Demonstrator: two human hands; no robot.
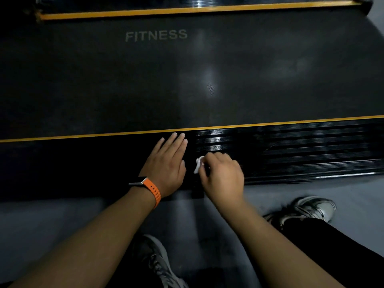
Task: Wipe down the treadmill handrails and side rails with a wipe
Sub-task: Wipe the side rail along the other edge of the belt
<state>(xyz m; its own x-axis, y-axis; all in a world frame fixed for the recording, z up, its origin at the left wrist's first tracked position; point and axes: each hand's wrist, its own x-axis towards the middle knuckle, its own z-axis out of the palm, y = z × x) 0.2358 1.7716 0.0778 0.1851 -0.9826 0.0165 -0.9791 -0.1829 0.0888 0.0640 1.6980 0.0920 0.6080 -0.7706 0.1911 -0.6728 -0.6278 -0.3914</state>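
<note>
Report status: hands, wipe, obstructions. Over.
Left hand flat on black ribbed treadmill side rail, fingers straight. Right hand grips crumpled white wipe on same rail. No obstruction seen on rail.

Dim light is covering everything. A pale glare is pooling on the treadmill belt (211, 86), while the ribbed side rail (291, 154) is catching thin highlights and smearing with motion blur at right. The right shoe (309, 208) is blurring too. The yellow stripe (83, 135) is bowing toward the edges.
</note>
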